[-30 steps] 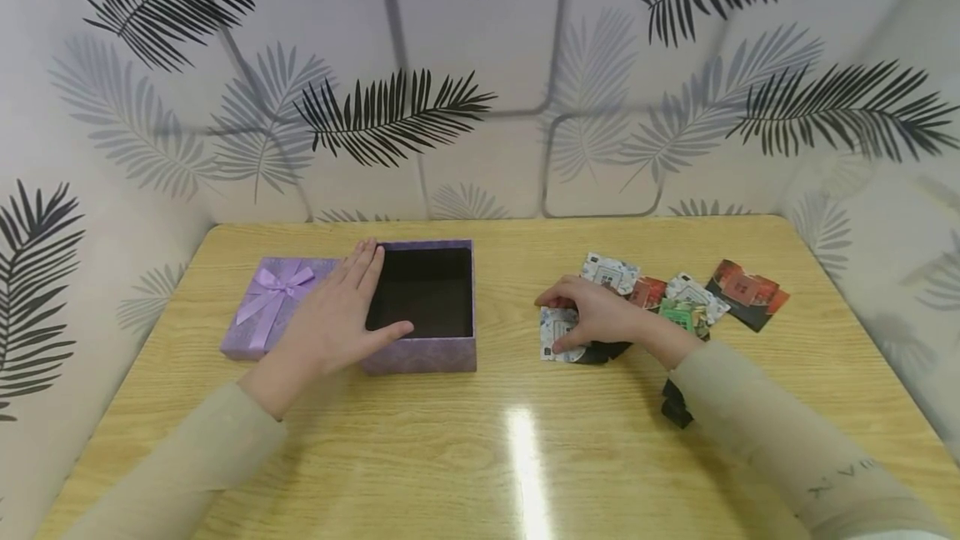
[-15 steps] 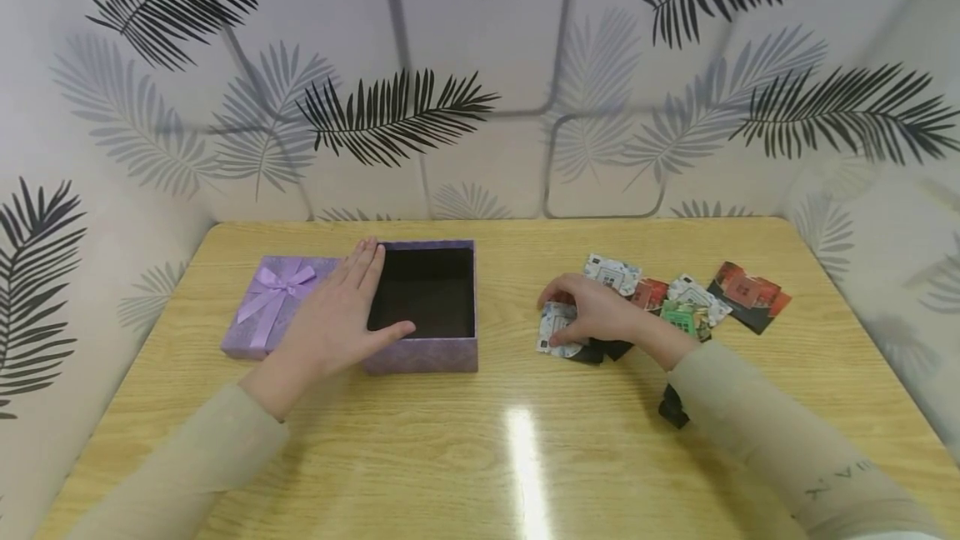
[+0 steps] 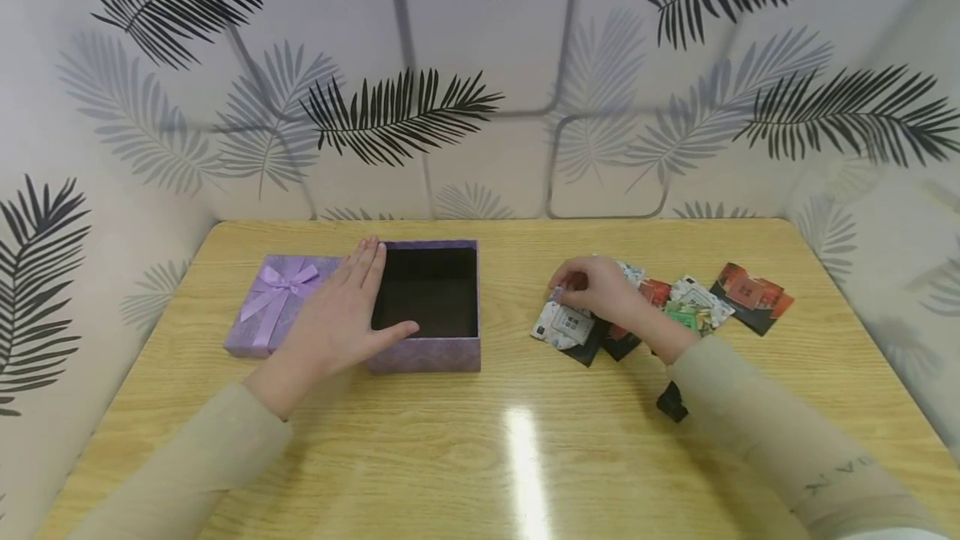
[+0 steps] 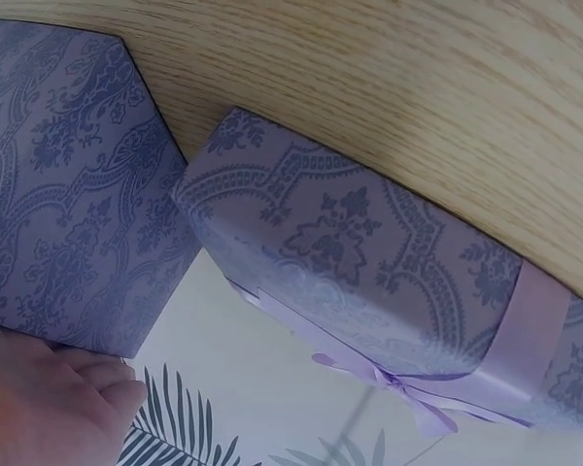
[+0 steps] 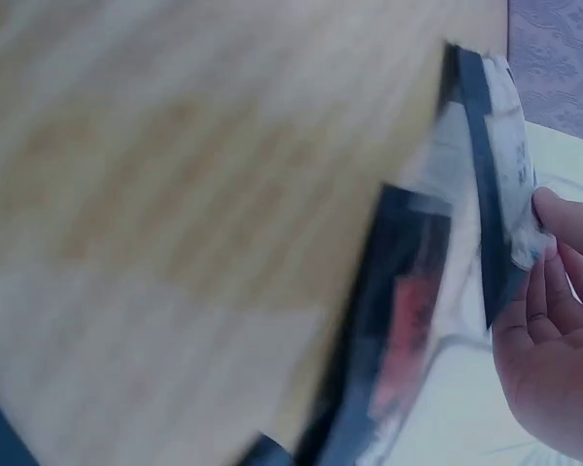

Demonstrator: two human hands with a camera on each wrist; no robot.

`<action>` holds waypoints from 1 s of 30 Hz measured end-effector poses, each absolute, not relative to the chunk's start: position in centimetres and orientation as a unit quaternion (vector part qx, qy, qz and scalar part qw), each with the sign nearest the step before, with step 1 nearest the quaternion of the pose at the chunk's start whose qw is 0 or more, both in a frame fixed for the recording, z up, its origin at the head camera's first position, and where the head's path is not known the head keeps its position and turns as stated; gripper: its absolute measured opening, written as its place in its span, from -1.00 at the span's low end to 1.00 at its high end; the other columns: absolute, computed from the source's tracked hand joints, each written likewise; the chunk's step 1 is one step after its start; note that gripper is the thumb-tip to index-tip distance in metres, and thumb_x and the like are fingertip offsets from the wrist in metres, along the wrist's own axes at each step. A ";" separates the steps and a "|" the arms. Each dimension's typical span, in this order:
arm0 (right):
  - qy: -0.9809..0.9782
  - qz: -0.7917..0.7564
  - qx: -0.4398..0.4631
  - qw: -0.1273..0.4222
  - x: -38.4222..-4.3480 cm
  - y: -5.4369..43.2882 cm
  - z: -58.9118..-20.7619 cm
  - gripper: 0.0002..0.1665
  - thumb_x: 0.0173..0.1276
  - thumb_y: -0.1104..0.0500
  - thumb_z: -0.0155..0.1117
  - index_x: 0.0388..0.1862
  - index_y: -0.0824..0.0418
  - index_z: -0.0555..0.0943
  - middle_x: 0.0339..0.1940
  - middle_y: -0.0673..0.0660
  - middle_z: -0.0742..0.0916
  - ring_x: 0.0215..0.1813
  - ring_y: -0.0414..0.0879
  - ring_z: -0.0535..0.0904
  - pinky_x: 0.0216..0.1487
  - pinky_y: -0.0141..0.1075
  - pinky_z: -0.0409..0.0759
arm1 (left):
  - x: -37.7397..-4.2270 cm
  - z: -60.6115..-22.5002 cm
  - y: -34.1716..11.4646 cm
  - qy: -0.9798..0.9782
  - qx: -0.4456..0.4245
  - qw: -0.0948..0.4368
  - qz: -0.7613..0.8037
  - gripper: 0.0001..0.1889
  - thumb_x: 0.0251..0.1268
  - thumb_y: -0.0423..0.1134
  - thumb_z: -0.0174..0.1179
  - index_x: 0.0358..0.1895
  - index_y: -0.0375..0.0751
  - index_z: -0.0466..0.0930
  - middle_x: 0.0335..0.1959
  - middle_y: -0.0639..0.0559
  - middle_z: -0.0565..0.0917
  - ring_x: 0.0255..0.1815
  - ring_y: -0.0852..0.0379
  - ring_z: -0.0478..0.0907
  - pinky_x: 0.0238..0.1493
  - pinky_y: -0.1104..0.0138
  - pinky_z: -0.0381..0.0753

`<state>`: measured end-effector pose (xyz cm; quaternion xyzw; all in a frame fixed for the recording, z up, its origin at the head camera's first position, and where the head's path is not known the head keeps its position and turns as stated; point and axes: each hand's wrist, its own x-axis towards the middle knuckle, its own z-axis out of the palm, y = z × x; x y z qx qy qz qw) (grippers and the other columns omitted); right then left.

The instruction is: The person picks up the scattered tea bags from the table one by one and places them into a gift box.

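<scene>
- Right hand (image 3: 603,292) pinches the white packet's (image 3: 567,327) far edge.
- Box (image 3: 438,355) stands left of the packet, apart from it.
- Left hand (image 3: 337,311), fingers straight, rests along the box's left side.

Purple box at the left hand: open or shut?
Open: the head view looks into the box, and the bow-topped lid lies beside it.

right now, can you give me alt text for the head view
A person's right hand pinches a white-patterned packet over a wooden table, with other red, green and white packets nearby. The left hand rests on the left edge of an open purple box, black inside; a purple lid with a bow lies further left.
</scene>
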<state>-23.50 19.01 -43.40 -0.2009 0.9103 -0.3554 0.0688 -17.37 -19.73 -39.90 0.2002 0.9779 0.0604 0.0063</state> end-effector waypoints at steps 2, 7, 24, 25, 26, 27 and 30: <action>0.915 -0.347 -0.196 0.068 -23.5 19.1 -42.8 -0.93 0.43 0.29 0.47 -0.15 0.23 0.81 -0.27 0.16 0.82 -0.24 -0.09 0.70 -0.18 -0.27 0.64 | -17.4 -40.0 -19.8 0.978 0.199 0.005 0.057 0.24 0.40 0.49 0.09 0.72 -0.42 -0.23 0.78 -0.33 -0.13 0.81 -0.25 -0.15 0.77 -0.06 0.03; 0.928 -0.313 -0.188 0.071 -23.7 19.2 -40.7 -0.94 0.43 0.22 0.48 -0.19 0.18 0.83 -0.24 0.12 0.87 -0.22 -0.08 0.75 -0.14 -0.24 0.68 | -17.4 -40.0 -19.8 0.980 0.194 0.002 0.050 0.27 0.38 0.50 0.10 0.71 -0.45 -0.23 0.77 -0.35 -0.13 0.80 -0.26 -0.15 0.77 -0.05 0.03; 0.925 -0.349 -0.150 0.027 -24.3 18.7 -32.7 -0.86 0.48 0.20 0.44 -0.10 0.24 0.83 -0.24 0.19 0.88 -0.31 -0.26 0.73 -0.14 -0.32 0.64 | -17.3 -39.9 -20.0 0.978 0.206 0.003 0.047 0.37 0.26 0.60 0.13 0.71 -0.46 -0.22 0.77 -0.36 -0.16 0.81 -0.26 -0.18 0.78 -0.04 0.02; 0.925 -0.349 -0.148 0.022 -24.4 18.5 -32.3 -0.85 0.48 0.19 0.44 -0.10 0.24 0.83 -0.23 0.19 0.88 -0.30 -0.23 0.74 -0.13 -0.32 0.63 | -17.3 -39.9 -20.0 0.977 0.207 0.004 0.048 0.37 0.26 0.60 0.13 0.71 -0.46 -0.22 0.77 -0.36 -0.16 0.81 -0.25 -0.18 0.78 -0.04 0.02; 0.925 -0.350 -0.144 0.013 -24.5 18.3 -32.0 -0.85 0.47 0.19 0.44 -0.10 0.23 0.83 -0.23 0.18 0.88 -0.28 -0.19 0.75 -0.13 -0.32 0.62 | -17.4 -39.9 -20.0 0.977 0.207 0.004 0.050 0.37 0.26 0.60 0.12 0.71 -0.46 -0.23 0.77 -0.35 -0.17 0.81 -0.25 -0.19 0.78 -0.04 0.02; 0.926 -0.351 -0.141 0.005 -24.5 18.1 -31.6 -0.85 0.47 0.17 0.44 -0.11 0.22 0.83 -0.24 0.17 0.88 -0.27 -0.15 0.76 -0.14 -0.32 0.62 | -17.4 -39.9 -20.0 0.977 0.207 0.004 0.051 0.37 0.26 0.61 0.12 0.71 -0.46 -0.23 0.77 -0.35 -0.17 0.81 -0.25 -0.19 0.78 -0.04 0.02; 0.926 -0.354 -0.129 -0.014 -24.7 17.2 -30.6 -0.84 0.47 0.13 0.44 -0.12 0.19 0.84 -0.22 0.15 0.88 -0.23 -0.11 0.77 -0.14 -0.30 0.60 | -17.5 -40.0 -19.9 0.977 0.209 0.004 0.053 0.37 0.26 0.61 0.11 0.71 -0.45 -0.24 0.77 -0.34 -0.18 0.81 -0.24 -0.20 0.78 -0.03 0.02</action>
